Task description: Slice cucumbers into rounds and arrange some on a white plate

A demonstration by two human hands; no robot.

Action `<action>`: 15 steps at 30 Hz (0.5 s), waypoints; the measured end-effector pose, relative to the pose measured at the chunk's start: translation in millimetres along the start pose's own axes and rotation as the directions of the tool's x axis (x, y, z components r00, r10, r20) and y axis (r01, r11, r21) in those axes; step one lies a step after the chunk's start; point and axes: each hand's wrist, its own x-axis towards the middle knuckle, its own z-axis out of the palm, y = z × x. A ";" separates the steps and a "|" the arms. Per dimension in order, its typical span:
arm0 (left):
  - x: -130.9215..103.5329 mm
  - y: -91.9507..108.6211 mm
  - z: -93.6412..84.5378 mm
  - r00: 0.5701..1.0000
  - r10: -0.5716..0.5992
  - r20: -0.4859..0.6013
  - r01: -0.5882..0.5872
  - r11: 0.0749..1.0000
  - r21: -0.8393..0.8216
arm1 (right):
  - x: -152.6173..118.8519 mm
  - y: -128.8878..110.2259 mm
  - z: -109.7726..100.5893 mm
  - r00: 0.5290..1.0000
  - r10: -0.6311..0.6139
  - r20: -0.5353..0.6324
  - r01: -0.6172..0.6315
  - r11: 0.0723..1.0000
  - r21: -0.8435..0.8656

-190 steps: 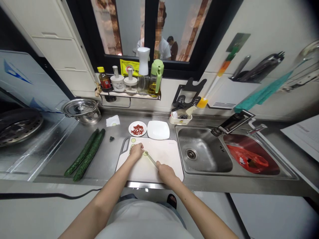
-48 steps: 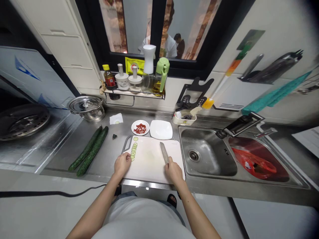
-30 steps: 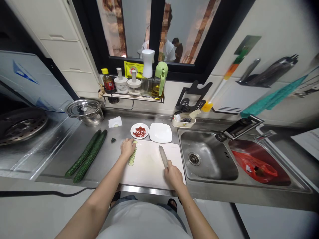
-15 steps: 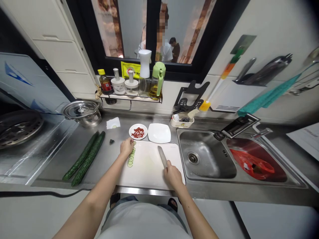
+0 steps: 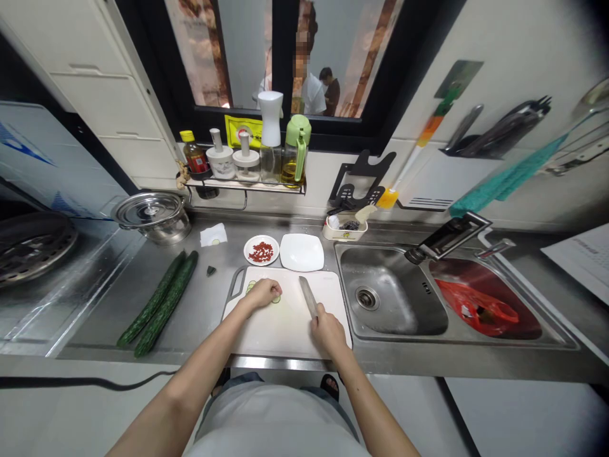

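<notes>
My right hand (image 5: 329,328) is closed around the handle of a knife (image 5: 308,296), whose blade lies over the right part of the white cutting board (image 5: 295,339). Over the board's upper middle, my left hand (image 5: 265,292) has its fingers pinched together at a thin cucumber slice (image 5: 276,298). More slices (image 5: 251,285) show partly behind that hand; the rest of them are hidden under it. Just beyond the board stand a small plate of red pieces (image 5: 261,251) and a white square plate (image 5: 301,252) with nothing on it.
Two whole cucumbers (image 5: 166,304) lie left of the board, near a dark green scrap (image 5: 210,271) and white paper (image 5: 214,235). A lidded pot (image 5: 159,219) stands at the back left. To the right is a double sink (image 5: 394,298) with a red bag (image 5: 476,308).
My left hand has moved right from the board's upper left edge to its upper middle, and a slice now shows at its fingertips. My right hand and the knife have hardly moved.
</notes>
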 end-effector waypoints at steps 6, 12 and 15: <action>1.8 6.0 7.5 0.996 0.082 -0.044 -0.072 0.979 0.191 | 0.4 0.4 1.2 1.000 0.003 -0.002 -0.003 1.000 0.011; -6.6 0.6 5.5 0.981 -0.062 -0.184 0.095 0.980 0.174 | -0.4 2.4 0.2 1.000 -0.026 0.000 0.026 1.000 -0.008; -10.2 -1.5 4.6 0.973 -0.149 -0.174 0.179 0.969 0.172 | -3.9 3.5 -1.2 0.997 -0.081 0.009 0.081 0.996 -0.029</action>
